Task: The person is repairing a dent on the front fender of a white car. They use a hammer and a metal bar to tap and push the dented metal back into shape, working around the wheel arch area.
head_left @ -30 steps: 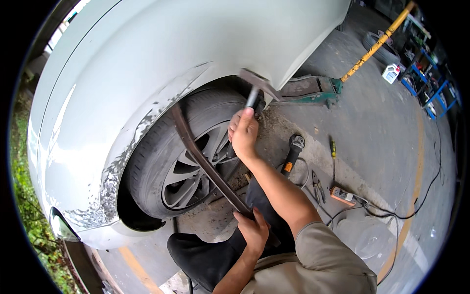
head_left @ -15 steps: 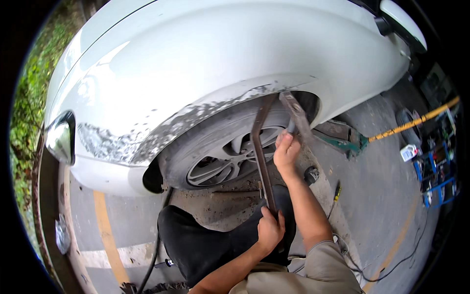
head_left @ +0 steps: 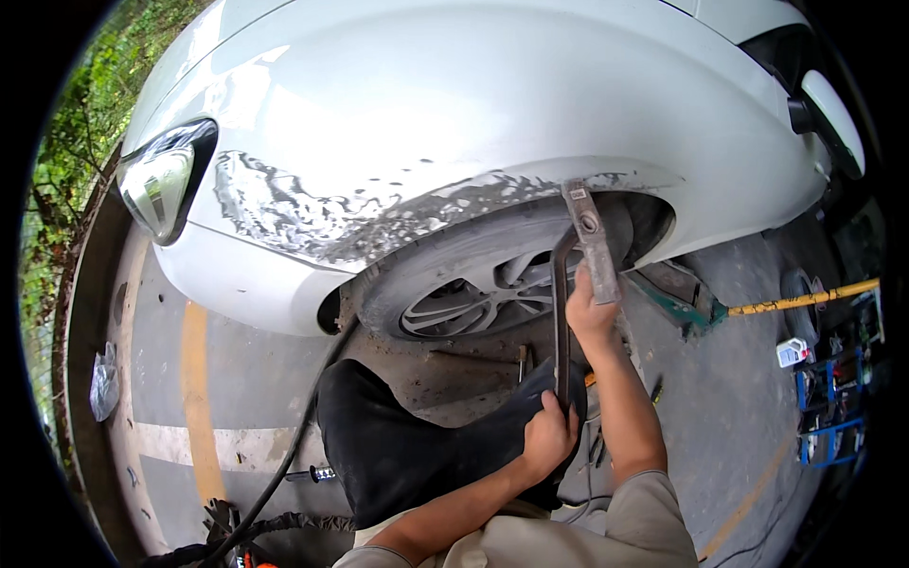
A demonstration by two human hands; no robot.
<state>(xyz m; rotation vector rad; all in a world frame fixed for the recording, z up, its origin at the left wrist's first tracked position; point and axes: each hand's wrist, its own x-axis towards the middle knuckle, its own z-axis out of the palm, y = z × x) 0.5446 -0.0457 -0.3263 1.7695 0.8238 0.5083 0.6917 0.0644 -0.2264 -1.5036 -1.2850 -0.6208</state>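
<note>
Seemingly, both hands press bent bar (head_left: pixel 561 312) against wheel arch edge (head_left: pixel 530 194).

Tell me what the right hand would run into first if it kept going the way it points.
Probably the wheel-arch lip of the white car: the right hand points up along the flat metal tool toward it, though depth is unclear.

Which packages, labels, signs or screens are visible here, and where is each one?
White plastic bottle with a dark cap: on the ground at the right, below the yellow handle.
Crumpled clear plastic bag: on the ground at the far left.
No signs or screens are visible.
</note>
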